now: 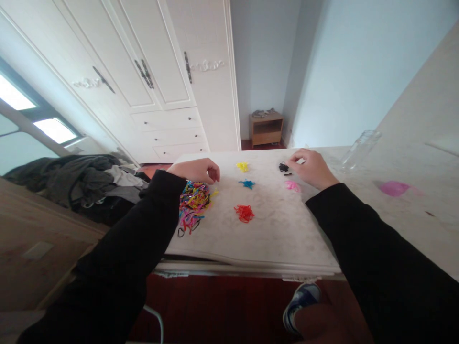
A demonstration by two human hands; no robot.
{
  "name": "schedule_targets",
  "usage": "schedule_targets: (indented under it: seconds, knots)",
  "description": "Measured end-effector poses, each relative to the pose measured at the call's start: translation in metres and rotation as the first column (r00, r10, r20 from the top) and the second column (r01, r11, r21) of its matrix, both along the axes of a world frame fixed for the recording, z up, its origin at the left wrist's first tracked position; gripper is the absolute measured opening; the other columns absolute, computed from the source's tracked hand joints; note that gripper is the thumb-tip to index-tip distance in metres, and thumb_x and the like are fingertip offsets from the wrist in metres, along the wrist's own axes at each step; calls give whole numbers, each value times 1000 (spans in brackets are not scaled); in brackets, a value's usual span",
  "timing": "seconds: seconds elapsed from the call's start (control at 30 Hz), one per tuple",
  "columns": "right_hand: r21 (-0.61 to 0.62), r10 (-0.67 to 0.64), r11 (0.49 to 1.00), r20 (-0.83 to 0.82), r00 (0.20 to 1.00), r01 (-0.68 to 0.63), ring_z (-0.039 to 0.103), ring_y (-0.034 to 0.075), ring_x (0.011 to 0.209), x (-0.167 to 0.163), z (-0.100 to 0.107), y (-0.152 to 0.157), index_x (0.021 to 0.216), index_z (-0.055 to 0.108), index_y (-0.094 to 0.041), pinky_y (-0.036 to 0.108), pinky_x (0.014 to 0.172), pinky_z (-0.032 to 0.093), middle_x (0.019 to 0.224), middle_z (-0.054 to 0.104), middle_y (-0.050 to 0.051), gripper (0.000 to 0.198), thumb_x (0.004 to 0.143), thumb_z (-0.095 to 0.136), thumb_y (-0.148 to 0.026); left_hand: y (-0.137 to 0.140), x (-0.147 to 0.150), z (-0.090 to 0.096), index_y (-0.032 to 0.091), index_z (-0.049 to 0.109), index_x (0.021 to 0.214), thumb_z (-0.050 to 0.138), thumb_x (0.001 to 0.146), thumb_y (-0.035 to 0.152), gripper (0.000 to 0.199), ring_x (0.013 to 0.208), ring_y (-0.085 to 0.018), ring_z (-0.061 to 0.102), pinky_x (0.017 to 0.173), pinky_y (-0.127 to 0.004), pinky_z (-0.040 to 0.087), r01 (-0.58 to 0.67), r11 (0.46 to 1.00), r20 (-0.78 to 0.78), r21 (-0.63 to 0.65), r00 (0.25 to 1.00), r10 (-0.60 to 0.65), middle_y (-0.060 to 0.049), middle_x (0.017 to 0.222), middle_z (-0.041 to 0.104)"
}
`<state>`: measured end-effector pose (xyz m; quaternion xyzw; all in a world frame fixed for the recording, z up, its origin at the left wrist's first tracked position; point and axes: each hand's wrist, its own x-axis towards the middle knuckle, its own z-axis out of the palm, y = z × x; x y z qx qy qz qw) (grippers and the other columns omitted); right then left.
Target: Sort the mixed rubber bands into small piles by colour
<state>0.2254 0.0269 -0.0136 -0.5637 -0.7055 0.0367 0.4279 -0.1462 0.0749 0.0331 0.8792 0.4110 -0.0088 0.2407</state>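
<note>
My left hand hovers over the far end of a mixed heap of coloured rubber bands, its fingers curled together. Anything between those fingertips is hidden. On the right, the thumb and fingers of my right hand are pinched at the edge of a small black pile of bands; what they grip is too small to make out. Just below that hand lies a pink pile. Separate yellow, blue and red piles run down the middle of the white table.
A clear glass bottle or jar and a pink translucent item are to the right. Dark clothes are heaped at the left. White wardrobes and a small wooden cabinet stand beyond the table.
</note>
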Motion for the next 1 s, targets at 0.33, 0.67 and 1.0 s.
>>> schedule_targets:
  seconds: [0.33,0.67,1.0]
  knots:
    - [-25,-16,1000,15,1000,16,69,25,83,-2,2,-1,62,66,-20,38,83,51,81,75,8,16,76,65,-26,-11,8,3,21,81,82,86,62,51,37,71,-16,61,65,-28,38,-39,998,-159,48,986,46,-2,77,70]
    - [-18,-13,1000,16,1000,13,68,24,84,-2,3,-2,61,67,-21,38,86,50,82,76,8,16,77,65,-23,-11,7,2,21,82,74,83,68,38,18,63,-15,61,61,-27,39,-24,996,-108,-81,994,15,-1,66,73]
    - [4,-1,1000,17,1000,1,67,24,82,0,0,0,64,69,-20,38,84,51,82,76,8,15,77,66,-27,-12,11,1,23,83,87,80,73,39,22,70,-16,68,64,-26,44,3,993,84,-121,996,7,-3,79,79]
